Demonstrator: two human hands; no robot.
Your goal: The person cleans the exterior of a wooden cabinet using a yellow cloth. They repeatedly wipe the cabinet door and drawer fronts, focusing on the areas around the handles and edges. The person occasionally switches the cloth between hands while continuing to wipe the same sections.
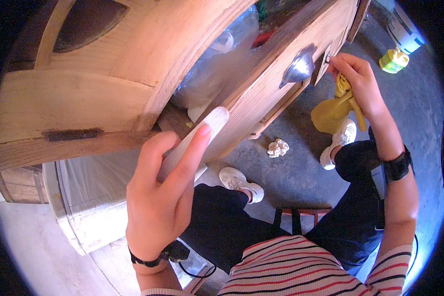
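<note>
My left hand (pixel 161 199) is wrapped around a pale, round-ended strip (pixel 218 115), its index finger lying along the top. The strip rests beside the edge of an open wooden cabinet door (pixel 240 111); its material is unclear. A shell-shaped metal pull (pixel 299 67) sits on the door's face. Farther along, my right hand (pixel 357 79) pinches a small metal fitting (pixel 328 58) at the wood. From the same hand hangs a bunched yellow cloth (pixel 329 114).
Bagged items in clear plastic (pixel 214 70) fill the space behind the door. A pale wooden frame (pixel 77 96) spans the left. Crumpled paper (pixel 278 148) lies on the floor between my shoes. A yellow-green jug (pixel 393 60) stands at upper right, a stool (pixel 303 211) below me.
</note>
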